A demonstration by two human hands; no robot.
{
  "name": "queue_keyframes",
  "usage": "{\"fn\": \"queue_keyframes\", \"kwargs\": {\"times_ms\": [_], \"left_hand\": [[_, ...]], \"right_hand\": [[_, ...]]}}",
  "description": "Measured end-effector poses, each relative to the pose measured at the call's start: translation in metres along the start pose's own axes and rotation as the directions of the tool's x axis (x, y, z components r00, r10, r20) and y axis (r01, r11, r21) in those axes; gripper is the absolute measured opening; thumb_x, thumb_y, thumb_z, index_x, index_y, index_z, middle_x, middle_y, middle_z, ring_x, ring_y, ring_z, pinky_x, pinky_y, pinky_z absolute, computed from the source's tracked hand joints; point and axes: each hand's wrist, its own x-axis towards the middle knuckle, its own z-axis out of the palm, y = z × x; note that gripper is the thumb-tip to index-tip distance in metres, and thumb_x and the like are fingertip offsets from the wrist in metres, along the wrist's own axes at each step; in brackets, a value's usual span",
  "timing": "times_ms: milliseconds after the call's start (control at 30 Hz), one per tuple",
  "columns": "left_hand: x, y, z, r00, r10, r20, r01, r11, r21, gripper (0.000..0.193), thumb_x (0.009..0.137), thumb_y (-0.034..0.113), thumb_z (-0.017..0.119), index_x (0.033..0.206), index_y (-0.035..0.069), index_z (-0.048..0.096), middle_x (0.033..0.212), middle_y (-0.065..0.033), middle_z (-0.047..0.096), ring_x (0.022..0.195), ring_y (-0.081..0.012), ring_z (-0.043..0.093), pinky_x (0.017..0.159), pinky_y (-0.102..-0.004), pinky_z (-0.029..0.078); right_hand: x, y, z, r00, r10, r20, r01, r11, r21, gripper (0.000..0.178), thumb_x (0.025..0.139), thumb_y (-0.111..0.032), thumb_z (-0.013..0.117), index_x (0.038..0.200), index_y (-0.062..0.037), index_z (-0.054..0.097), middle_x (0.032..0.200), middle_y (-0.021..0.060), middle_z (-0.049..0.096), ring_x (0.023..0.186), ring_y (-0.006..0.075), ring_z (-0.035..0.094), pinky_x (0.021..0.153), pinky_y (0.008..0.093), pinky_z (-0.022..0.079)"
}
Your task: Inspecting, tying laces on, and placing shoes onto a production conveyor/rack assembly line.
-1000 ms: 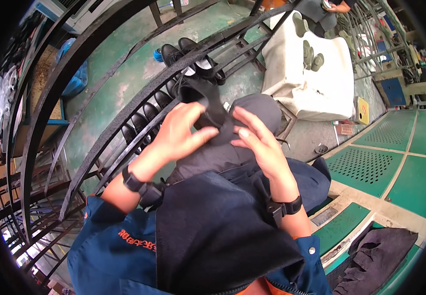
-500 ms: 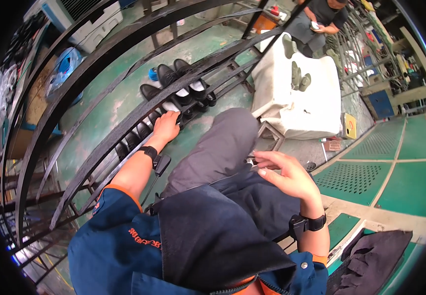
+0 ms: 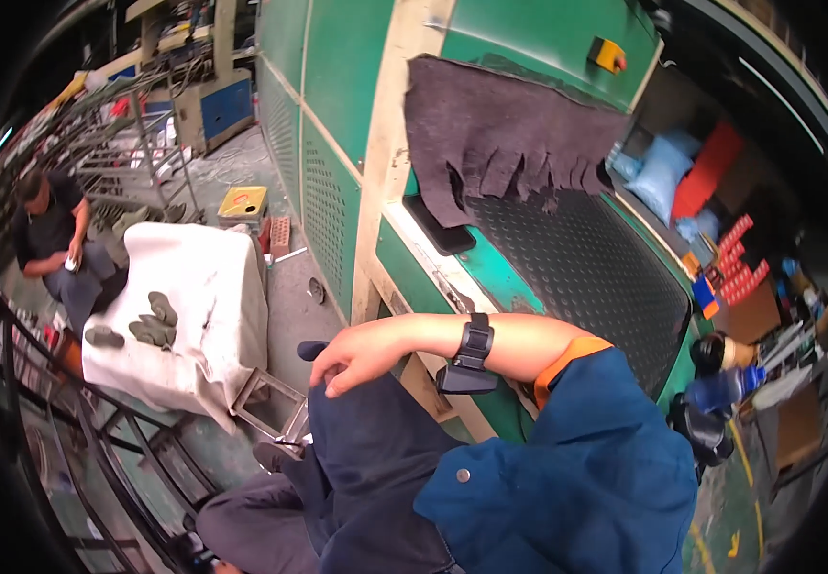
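My right hand (image 3: 361, 356) rests over my right knee, on the dark navy cloth (image 3: 375, 426) that covers it. Its fingers are loosely bent and apart, with nothing visible in them. A small dark rounded piece (image 3: 312, 350) shows just beyond the fingers. The wrist wears a black band with a box-like device (image 3: 469, 359). Of my left arm only a sliver of skin shows at the lower edge; the left hand itself cannot be seen. Nearest the knee stands a metal frame (image 3: 268, 407), beside a white-draped stand (image 3: 213, 287) bearing several olive-grey shoe-shaped pieces (image 3: 154, 323).
Black metal bars (image 3: 98, 459) run along the lower left. A seated person (image 3: 55, 230) holds something small and white. At right stands a green machine (image 3: 337, 191) with a black ribbed belt (image 3: 576, 277) under a slit dark curtain (image 3: 519, 134). Boxes (image 3: 739, 273) lie farther right.
My view has swung to the right, bringing in the belt and curtain. The left hand, earlier beside black shoes on the rack, has left view. The right hand now lies lower on the knee.
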Motion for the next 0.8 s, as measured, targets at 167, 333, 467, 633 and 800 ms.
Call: {"fn": "queue_keyframes", "kwargs": {"times_ms": [167, 333, 467, 633, 800], "left_hand": [[-0.008, 0.003, -0.005, 0.994, 0.083, -0.066, -0.101, 0.929, -0.355, 0.033, 0.097, 0.023, 0.051, 0.119, 0.005, 0.069, 0.112, -0.0218, 0.071, 0.110, -0.0386, 0.067, 0.092, -0.0441, 0.053], [-0.046, 0.008, -0.039, 0.940, -0.303, -0.157, 0.151, 0.780, -0.607, 0.035, 0.092, 0.011, 0.058, 0.124, -0.001, 0.067, 0.120, -0.0209, 0.070, 0.118, -0.0348, 0.064, 0.102, -0.0413, 0.048], [-0.018, 0.104, -0.196, 0.965, -0.095, -0.245, -0.068, 0.812, -0.580, 0.033, 0.091, 0.022, 0.064, 0.118, 0.004, 0.070, 0.112, -0.0202, 0.070, 0.109, -0.0373, 0.066, 0.095, -0.0409, 0.051], [-0.021, 0.156, -0.334, 0.948, -0.046, -0.314, -0.125, 0.855, -0.503, 0.029, 0.091, 0.018, 0.063, 0.115, 0.003, 0.069, 0.116, -0.0170, 0.069, 0.110, -0.0355, 0.065, 0.096, -0.0413, 0.051], [0.012, 0.193, -0.439, 0.806, 0.244, -0.540, -0.379, 0.913, -0.153, 0.027, 0.087, 0.015, 0.064, 0.111, 0.003, 0.069, 0.124, -0.0178, 0.067, 0.115, -0.0379, 0.063, 0.100, -0.0442, 0.051]], "right_hand": [[-0.006, 0.017, -0.015, 0.999, -0.017, 0.034, 0.018, 1.000, -0.017, 0.047, 0.098, -0.035, 0.063, 0.134, -0.0044, 0.061, 0.115, 0.0125, 0.071, 0.106, 0.0216, 0.066, 0.092, 0.0345, 0.051], [0.021, 0.052, -0.019, 0.980, -0.192, 0.057, 0.194, 0.980, -0.040, 0.046, 0.101, -0.034, 0.063, 0.136, -0.0045, 0.060, 0.124, 0.0138, 0.069, 0.114, 0.0212, 0.064, 0.099, 0.0359, 0.051], [0.002, 0.064, -0.028, 0.987, 0.144, 0.073, -0.139, 0.988, -0.062, 0.044, 0.097, -0.028, 0.068, 0.132, -0.0024, 0.063, 0.115, 0.0120, 0.072, 0.105, 0.0178, 0.068, 0.093, 0.0336, 0.053], [0.008, 0.049, -0.023, 0.983, -0.046, 0.179, 0.098, 0.950, -0.297, 0.048, 0.089, -0.037, 0.071, 0.126, -0.0074, 0.066, 0.098, 0.0164, 0.071, 0.093, 0.0345, 0.069, 0.080, 0.0422, 0.054], [0.000, 0.045, -0.030, 0.982, -0.035, 0.185, 0.108, 0.909, -0.402, 0.050, 0.090, -0.040, 0.069, 0.129, -0.0098, 0.064, 0.100, 0.0162, 0.071, 0.099, 0.0364, 0.067, 0.086, 0.0445, 0.053]]}}
